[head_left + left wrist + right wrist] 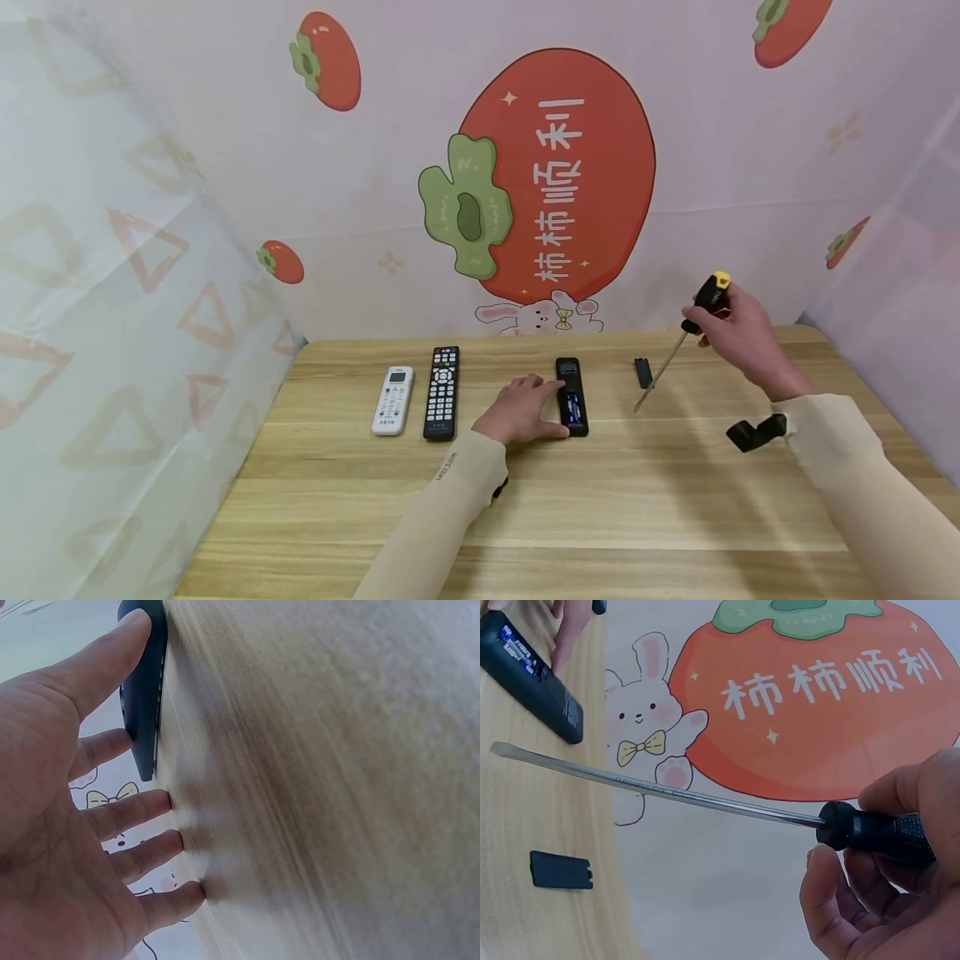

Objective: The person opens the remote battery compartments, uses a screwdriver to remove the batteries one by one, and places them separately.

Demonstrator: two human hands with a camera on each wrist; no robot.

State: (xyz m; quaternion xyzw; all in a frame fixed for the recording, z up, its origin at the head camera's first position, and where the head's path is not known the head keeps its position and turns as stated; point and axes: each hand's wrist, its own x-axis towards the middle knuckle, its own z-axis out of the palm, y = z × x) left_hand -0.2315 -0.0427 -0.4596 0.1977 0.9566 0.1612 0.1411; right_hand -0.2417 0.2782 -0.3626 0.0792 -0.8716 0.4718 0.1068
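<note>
A black remote control [569, 375] lies face down on the table, its battery bay exposed with blue batteries [573, 408] inside. My left hand [522, 410] is beside it, thumb and index fingertips at its left edge; in the left wrist view the other fingertips [174, 841] rest on the wood, spread apart. My right hand [746, 333] grips a flat-blade screwdriver [705, 801] by its black and yellow handle, the shaft slanting down to the left above the table. The remote's detached battery cover [561, 871] lies to the right of the remote, near the shaft.
Left of my left hand, a white remote [393, 402] and a longer black remote [441, 393] lie face up side by side. The wooden table [600, 517] ends at a printed cloth backdrop [360, 183], with cloth walls on both sides.
</note>
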